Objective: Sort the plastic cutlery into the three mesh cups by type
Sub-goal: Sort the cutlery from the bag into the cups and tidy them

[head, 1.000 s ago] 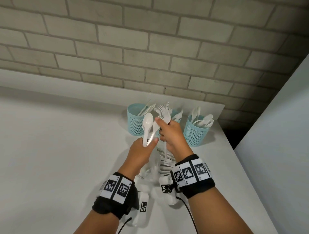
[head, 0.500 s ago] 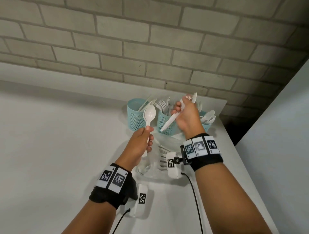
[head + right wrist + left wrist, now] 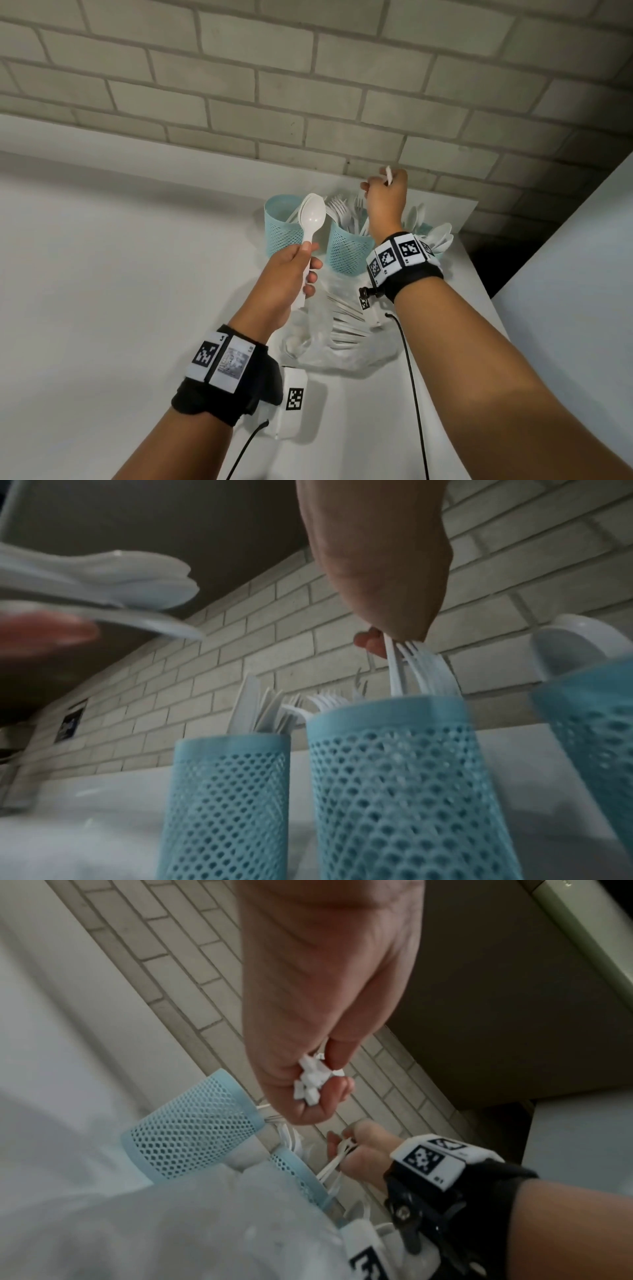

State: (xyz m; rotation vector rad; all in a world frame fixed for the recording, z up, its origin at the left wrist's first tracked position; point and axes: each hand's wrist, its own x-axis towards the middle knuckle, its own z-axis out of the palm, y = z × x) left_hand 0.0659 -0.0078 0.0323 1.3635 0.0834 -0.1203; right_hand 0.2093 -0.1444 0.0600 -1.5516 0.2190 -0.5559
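Three light-blue mesh cups stand at the back of the white table: the left cup (image 3: 284,233) holds knives, the middle cup (image 3: 346,253) forks, the right cup (image 3: 589,723) spoons. My left hand (image 3: 298,270) grips a small stack of white spoons (image 3: 312,214) by their handles, bowls up, in front of the left cup. My right hand (image 3: 385,202) hovers over the middle cup and pinches a bunch of white forks (image 3: 418,669) whose lower ends reach inside that cup's rim. The spoon handle ends (image 3: 311,1080) poke out under my left fist.
A clear plastic bag (image 3: 342,329) with more white cutlery lies on the table just in front of the cups, between my wrists. A brick wall (image 3: 308,102) rises right behind the cups. The table's right edge (image 3: 479,274) runs close to the right cup.
My right hand took the forks away from my left hand and carried them back and right to the middle cup. My left hand kept the spoons and stayed nearly in place.
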